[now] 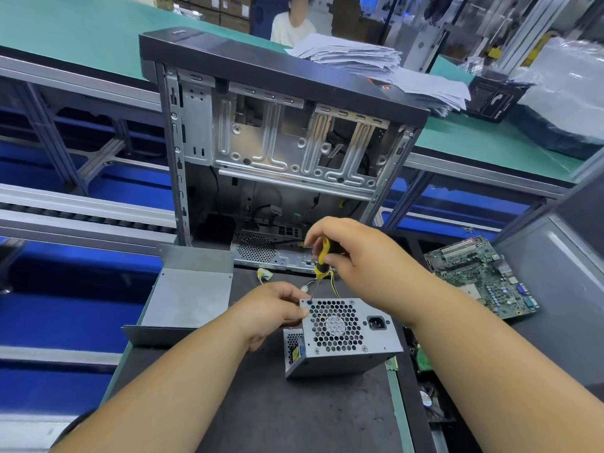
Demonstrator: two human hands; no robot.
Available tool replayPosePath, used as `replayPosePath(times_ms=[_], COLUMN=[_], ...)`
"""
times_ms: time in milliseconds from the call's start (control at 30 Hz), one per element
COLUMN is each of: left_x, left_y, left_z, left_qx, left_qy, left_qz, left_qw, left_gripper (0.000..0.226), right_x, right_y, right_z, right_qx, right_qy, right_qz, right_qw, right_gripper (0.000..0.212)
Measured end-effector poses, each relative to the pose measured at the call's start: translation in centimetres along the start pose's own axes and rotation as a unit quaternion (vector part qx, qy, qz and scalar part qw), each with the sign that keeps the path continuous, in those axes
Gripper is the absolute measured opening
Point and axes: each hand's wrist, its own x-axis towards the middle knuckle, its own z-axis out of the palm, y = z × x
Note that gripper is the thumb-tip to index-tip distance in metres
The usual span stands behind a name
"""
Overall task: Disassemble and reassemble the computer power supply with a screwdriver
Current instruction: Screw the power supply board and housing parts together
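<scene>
Grey metal power supply (343, 335) standing on the dark mat (261, 403), fan grille upward, near the centre of the bench. Left hand (271, 308) grips its left edge, fingers curled round the casing. Right hand (356, 256) is clamped on the yellow-and-black screwdriver (322, 259), held nearly upright, tip set at the screw in the far-left corner of the grille. Both forearms reach in from the near edge. Just beyond stands an open computer case (277, 142), side panel off; a bent metal cover (186, 295) lies to the left, close to the mat's left edge, and a green motherboard (480, 273) to the right, well apart from the hands. Far across, a green bench (490, 142) carries stacked papers (376, 63); a seated person (291, 24) is behind it
</scene>
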Motion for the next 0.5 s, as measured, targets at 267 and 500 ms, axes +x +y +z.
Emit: replayPosePath(times_ms=[267, 500], left_x=[0.2, 0.3], left_y=[0.0, -0.1], left_z=[0.0, 0.1], left_qx=[0.008, 0.018], left_qy=[0.0, 0.006], left_qz=[0.003, 0.006], left_qw=[1.0, 1.0], left_gripper=[0.021, 0.019], right_x=[0.7, 0.5], right_y=[0.0, -0.4], right_z=[0.2, 1.2], right_qx=[-0.033, -0.117], right_qy=[0.067, 0.119], right_qz=[0.013, 0.045], right_qw=[0.997, 0.985], right_gripper=[0.015, 0.021])
